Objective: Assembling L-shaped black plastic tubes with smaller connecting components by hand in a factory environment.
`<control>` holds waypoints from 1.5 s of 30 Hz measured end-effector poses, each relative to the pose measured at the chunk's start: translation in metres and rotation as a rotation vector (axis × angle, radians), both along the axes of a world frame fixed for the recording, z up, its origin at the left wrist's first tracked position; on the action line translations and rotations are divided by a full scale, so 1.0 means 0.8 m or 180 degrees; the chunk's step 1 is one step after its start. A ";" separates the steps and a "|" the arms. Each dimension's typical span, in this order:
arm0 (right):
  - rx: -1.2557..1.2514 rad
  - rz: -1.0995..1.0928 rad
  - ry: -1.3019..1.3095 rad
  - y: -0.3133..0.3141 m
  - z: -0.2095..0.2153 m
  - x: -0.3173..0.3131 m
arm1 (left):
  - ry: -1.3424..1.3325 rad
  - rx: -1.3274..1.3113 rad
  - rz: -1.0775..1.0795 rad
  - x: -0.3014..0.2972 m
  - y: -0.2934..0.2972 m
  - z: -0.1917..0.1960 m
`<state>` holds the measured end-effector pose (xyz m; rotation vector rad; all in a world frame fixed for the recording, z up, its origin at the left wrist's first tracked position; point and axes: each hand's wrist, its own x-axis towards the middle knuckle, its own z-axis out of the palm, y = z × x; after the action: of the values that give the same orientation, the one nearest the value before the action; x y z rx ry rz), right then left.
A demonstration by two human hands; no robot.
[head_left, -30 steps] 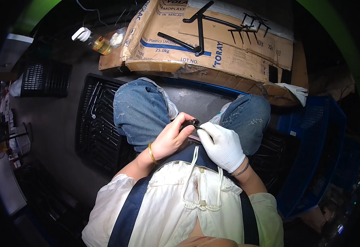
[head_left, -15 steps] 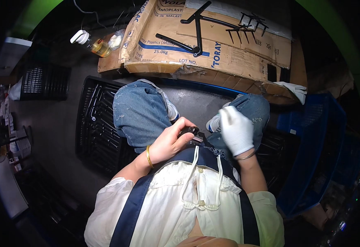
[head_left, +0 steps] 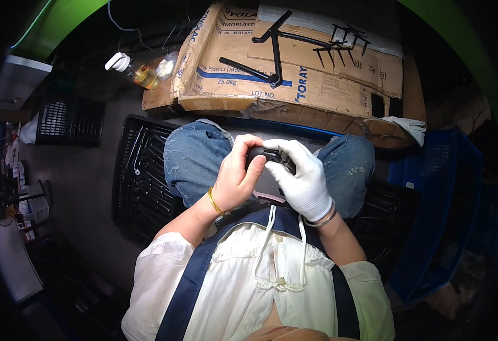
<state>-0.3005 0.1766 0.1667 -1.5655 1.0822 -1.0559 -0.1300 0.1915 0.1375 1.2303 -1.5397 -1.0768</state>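
Observation:
Above my lap, my bare left hand (head_left: 239,173) is closed round a small black part (head_left: 266,154), with the thumb on its near side. Its end looks rounded, but the fingers hide most of it and I cannot make out its kind. My right hand (head_left: 303,181), in a white knitted glove, grips the same part from the other side, thumb and fingers curled towards it. Below the hands, a pinkish curved edge (head_left: 270,198) shows at my waist.
Ahead stands a cardboard-covered surface (head_left: 226,102) bearing a jointed black frame (head_left: 277,57), several small pronged black pieces (head_left: 340,48) and a white glove (head_left: 406,128). A bottle (head_left: 141,74) is at its left. A black crate (head_left: 125,170) of black rods flanks my left knee; blue crates (head_left: 431,216) stand right.
My right hand has come left and in from above my right knee to take hold of the black part. My left hand has raised the part slightly, away from my waist.

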 end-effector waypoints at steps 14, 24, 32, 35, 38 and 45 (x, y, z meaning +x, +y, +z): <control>0.0627 0.0348 0.0492 0.031 0.019 -0.014 | 0.1954 0.0407 -0.0393 -0.003 0.021 -0.051; -0.0185 0.0312 0.1160 0.044 0.009 0.001 | 0.1290 -0.0164 -0.0165 -0.006 0.027 -0.059; -0.0238 0.0315 0.1220 0.045 0.005 0.001 | 0.1193 -0.0126 -0.0137 -0.007 0.028 -0.056; -0.0187 0.0306 0.1270 0.046 0.009 0.002 | 0.1135 -0.0137 -0.0109 -0.006 0.028 -0.054; -0.0196 0.0270 0.1301 0.048 0.010 0.003 | 0.1058 -0.0236 -0.0048 -0.007 0.028 -0.055; 0.0083 0.0379 0.1643 0.043 0.005 -0.007 | 0.0599 -0.1493 -0.0415 -0.004 0.017 -0.035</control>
<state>-0.3064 0.2113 0.1706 -1.9108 1.3129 -0.5628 -0.1335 0.2047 0.1092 0.6983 -1.6217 -0.8195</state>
